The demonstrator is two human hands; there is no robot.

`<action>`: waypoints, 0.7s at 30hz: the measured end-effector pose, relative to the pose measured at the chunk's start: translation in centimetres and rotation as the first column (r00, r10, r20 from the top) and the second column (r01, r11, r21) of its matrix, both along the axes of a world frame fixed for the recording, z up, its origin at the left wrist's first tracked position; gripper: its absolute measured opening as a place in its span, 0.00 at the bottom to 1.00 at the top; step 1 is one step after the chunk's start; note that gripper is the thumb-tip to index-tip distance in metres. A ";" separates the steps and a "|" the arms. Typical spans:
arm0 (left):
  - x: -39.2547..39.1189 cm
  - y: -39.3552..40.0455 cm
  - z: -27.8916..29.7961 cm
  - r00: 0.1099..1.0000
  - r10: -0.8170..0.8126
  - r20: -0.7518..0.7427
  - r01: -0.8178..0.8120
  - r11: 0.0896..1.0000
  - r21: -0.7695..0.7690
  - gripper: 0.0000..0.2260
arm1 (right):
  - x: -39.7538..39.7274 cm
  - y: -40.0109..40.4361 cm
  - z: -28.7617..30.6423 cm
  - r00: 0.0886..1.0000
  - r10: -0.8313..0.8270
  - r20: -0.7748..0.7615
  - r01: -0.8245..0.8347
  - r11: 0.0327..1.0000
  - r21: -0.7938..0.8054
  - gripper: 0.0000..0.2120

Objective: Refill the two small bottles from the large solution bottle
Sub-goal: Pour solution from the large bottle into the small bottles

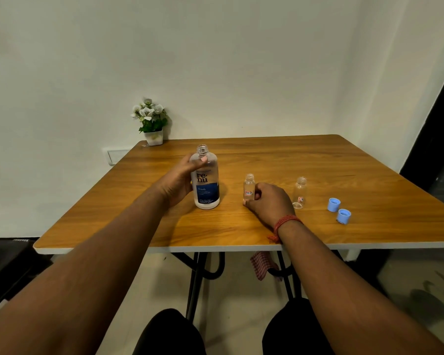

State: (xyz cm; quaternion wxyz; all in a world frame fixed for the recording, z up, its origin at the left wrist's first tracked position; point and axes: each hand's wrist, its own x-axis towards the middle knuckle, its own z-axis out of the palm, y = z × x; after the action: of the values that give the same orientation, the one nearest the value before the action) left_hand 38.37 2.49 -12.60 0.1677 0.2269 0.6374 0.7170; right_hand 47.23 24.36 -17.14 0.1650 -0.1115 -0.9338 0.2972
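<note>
The large solution bottle [207,185], clear with a blue label and no cap, stands upright on the wooden table [267,226]. My left hand [182,179] grips its left side, thumb across the shoulder. A small clear bottle [249,187], uncapped, stands to the right of it, and my right hand [269,203] holds its lower part with curled fingers. A second small clear bottle [300,192], also uncapped, stands alone further right. Two blue caps [333,204] [343,216] lie on the table at the right.
A small white pot with white flowers [151,124] sits at the table's back left corner against the wall. A wall socket [116,156] is left of the table. My knees and the table's black legs show below the front edge.
</note>
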 end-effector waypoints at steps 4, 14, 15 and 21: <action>0.1 -0.3 -0.1 1.000 0.001 -0.003 -0.001 1.000 -0.004 0.31 | 0.1 -0.1 0.1 1.000 -0.006 -0.002 0.006 1.000 0.009 0.12; 1.1 -0.9 -1.4 0.979 0.203 0.011 -0.203 0.973 0.110 0.30 | 0.6 -0.2 0.2 1.000 -0.001 0.004 0.001 1.000 -0.029 0.12; 1.5 -0.9 -1.8 0.970 0.240 0.030 -0.241 0.960 0.139 0.30 | 0.7 -0.2 0.2 1.000 0.001 0.000 -0.001 0.999 -0.044 0.12; 3.4 -1.0 -4.1 0.950 0.299 0.091 -0.311 0.931 0.193 0.32 | 3.9 -0.4 0.4 0.989 -0.028 -0.142 0.000 0.981 -0.195 0.18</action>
State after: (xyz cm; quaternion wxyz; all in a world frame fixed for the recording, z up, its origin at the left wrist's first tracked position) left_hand 41.80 1.48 -16.68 0.0490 0.1199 0.5822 0.8027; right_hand 51.13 23.92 -16.73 0.2227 -0.1119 -0.8852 0.3929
